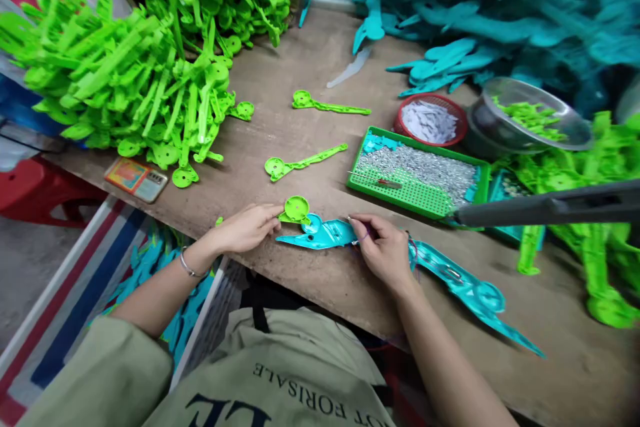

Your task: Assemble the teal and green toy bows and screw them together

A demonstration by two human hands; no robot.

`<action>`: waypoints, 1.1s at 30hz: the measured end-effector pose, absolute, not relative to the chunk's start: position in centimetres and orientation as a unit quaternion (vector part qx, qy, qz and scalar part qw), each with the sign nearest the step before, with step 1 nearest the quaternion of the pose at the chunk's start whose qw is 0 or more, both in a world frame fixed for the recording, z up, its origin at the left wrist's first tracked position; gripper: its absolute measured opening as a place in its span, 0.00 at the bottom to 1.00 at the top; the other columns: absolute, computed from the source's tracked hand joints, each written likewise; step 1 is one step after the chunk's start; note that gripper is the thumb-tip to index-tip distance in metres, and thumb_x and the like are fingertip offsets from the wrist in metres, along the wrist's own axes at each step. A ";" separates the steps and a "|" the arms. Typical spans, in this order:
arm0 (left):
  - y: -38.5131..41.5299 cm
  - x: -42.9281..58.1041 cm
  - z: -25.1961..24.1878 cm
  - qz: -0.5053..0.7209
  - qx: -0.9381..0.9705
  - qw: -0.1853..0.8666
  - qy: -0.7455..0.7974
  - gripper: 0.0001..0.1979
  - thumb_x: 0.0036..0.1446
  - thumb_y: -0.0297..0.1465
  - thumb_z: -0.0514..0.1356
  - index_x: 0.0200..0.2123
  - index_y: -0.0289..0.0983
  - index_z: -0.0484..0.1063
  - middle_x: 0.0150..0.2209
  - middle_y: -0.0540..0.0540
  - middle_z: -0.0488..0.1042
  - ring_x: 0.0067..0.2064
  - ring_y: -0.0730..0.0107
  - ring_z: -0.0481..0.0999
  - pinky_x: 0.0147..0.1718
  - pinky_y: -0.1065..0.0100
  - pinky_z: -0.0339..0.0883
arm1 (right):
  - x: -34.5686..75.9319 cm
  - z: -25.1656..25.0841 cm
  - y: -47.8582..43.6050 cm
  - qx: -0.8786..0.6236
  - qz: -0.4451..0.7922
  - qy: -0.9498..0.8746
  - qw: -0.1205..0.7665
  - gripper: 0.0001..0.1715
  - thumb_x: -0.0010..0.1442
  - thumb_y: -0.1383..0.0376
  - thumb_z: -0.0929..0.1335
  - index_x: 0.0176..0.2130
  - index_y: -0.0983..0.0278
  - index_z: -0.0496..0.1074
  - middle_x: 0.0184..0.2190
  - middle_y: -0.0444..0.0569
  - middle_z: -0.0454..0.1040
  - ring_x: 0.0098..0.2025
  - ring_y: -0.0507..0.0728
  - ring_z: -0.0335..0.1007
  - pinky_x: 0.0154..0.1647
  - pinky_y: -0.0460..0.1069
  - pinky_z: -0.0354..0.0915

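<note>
My left hand rests on the wooden table near its front edge, fingers closed on a green plastic part with a round disc end. That green part lies over the head of a teal plastic part. My right hand presses on the same teal part, its fingertips pinched on something small that I cannot make out. A second teal part lies just to the right of my right hand.
Heaps of green parts fill the left and back, teal parts the back right. A green tray of small metal pieces, a red bowl, a steel bowl, a phone, two loose green parts, a dark bar.
</note>
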State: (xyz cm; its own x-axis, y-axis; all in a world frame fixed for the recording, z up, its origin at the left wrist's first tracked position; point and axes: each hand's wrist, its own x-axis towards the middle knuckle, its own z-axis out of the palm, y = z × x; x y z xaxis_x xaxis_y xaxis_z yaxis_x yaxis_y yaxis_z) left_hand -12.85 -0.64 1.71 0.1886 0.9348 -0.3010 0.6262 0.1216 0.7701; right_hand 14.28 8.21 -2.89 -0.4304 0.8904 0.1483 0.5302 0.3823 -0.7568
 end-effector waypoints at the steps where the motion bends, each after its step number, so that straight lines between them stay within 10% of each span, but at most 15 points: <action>1: -0.4 -12.8 1.7 0.145 0.671 0.403 0.605 0.13 0.65 0.29 0.49 0.40 0.38 0.74 0.36 0.45 0.80 0.35 0.66 0.80 0.37 0.66 0.71 | 14.3 -2.8 8.2 -0.452 0.321 -0.784 0.280 0.17 0.65 0.55 0.65 0.39 0.60 0.81 0.35 0.51 0.84 0.33 0.58 0.79 0.35 0.52 0.73; 8: 0.3 -11.3 1.6 0.038 0.759 0.297 0.579 0.34 0.61 0.26 0.47 0.71 0.44 0.55 0.46 0.46 0.82 0.43 0.62 0.81 0.44 0.63 0.70 | 15.4 -2.7 7.7 -0.441 0.315 -0.799 0.260 0.14 0.65 0.58 0.66 0.38 0.60 0.80 0.35 0.50 0.84 0.33 0.58 0.79 0.37 0.53 0.74; 14: 0.5 -9.1 1.3 0.009 0.788 0.279 0.549 0.34 0.62 0.27 0.49 0.71 0.45 0.54 0.37 0.49 0.82 0.33 0.65 0.79 0.40 0.65 0.70 | 17.3 -2.6 6.9 -0.452 0.315 -0.795 0.252 0.14 0.65 0.58 0.66 0.38 0.60 0.80 0.34 0.50 0.83 0.34 0.58 0.79 0.37 0.52 0.73; 33: 0.3 -7.6 0.1 0.011 0.874 0.147 0.464 0.30 0.63 0.25 0.51 0.68 0.42 0.62 0.44 0.39 0.72 0.46 0.55 0.71 0.46 0.57 0.67 | 18.5 -2.5 6.3 -0.470 0.304 -0.789 0.254 0.15 0.66 0.56 0.66 0.39 0.59 0.80 0.34 0.50 0.83 0.34 0.58 0.80 0.38 0.53 0.74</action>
State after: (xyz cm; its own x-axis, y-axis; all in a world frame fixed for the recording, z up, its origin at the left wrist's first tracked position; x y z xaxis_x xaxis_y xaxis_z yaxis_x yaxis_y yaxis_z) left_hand -7.65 0.33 0.06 0.5697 0.8133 -0.1180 0.8071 -0.5265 0.2673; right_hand 18.53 6.28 -2.52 -0.4289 0.8960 0.1155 0.5869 0.3735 -0.7183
